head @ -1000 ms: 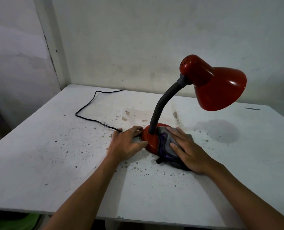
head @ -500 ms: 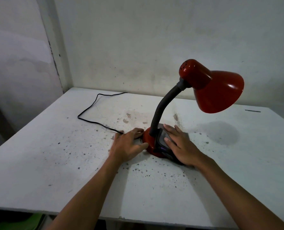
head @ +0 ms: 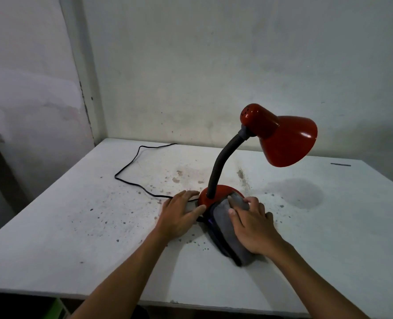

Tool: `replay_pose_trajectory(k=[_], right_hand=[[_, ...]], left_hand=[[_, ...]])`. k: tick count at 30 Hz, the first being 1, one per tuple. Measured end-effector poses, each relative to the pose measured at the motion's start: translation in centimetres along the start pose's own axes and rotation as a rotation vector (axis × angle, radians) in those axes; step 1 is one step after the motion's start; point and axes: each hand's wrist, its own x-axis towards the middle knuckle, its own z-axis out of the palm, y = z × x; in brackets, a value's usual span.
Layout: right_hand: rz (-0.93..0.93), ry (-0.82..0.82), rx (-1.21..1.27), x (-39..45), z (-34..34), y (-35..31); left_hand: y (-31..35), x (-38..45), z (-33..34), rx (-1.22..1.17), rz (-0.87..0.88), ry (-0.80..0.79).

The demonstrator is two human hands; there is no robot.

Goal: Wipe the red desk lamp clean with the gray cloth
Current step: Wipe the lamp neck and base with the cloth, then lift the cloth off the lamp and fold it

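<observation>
My right hand (head: 254,224) presses the cloth (head: 227,223) flat-fingered on the lamp (head: 280,139) base. My left hand (head: 179,215), fingers relaxed, braces it at 9 o'clock

Glossy red lamp shade (head: 287,141), matt ribbed neck (head: 220,164), soft gray cloth (head: 223,224), speckled matt table (head: 76,226).

Your right hand (head: 252,224) hides much of the cloth (head: 223,223); the cloth covers the near right part of the lamp (head: 280,137) base, rim unseen there. Your left hand (head: 179,215) covers the spot where the cord (head: 131,166) meets the base; whether the fingers touch the cord you cannot tell. Cord's far end runs out of sight at the table's (head: 76,226) back edge. Both forearms cut off at the bottom edge. Small dark mark at far right of the table: too small to identify. Green thing under the table's near edge, mostly hidden.
</observation>
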Motion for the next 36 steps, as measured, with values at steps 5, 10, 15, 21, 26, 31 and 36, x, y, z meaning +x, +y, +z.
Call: replay_pose_trajectory(k=[5, 10, 15, 21, 26, 31, 36], right_hand=[[0.134, 0.009, 0.316, -0.4, -0.1, -0.8], [0.084, 0.146, 0.346, -1.3, -0.3, -1.0], [-0.162, 0.182, 0.706, -2.7, -2.5, -1.2], [-0.397, 0.313, 0.879, -3.4, -8.7, -3.3], [-0.516, 0.532, 0.997, -2.8, -17.4, -6.4], [-0.666, 0.462, 0.893, -1.8, -26.0, -7.6], [-0.668, 0.460, 0.604, -0.9, -32.1, -7.9]], left_hand=[[1.0, -2.4, 0.1, 0.043, -0.002, 0.036], [2.1, -2.7, -0.1, 0.154, -0.094, -0.024], [3.1, -2.7, -1.7, -0.160, -0.232, -0.076], [7.2, -2.6, -7.4, -0.911, -0.071, 0.063], [13.1, -0.9, -14.1, -0.900, 0.348, -0.041], [18.3, 2.4, -20.7, -0.596, 0.517, 0.104], [22.2, 4.9, -26.7, -0.332, 0.520, 0.218]])
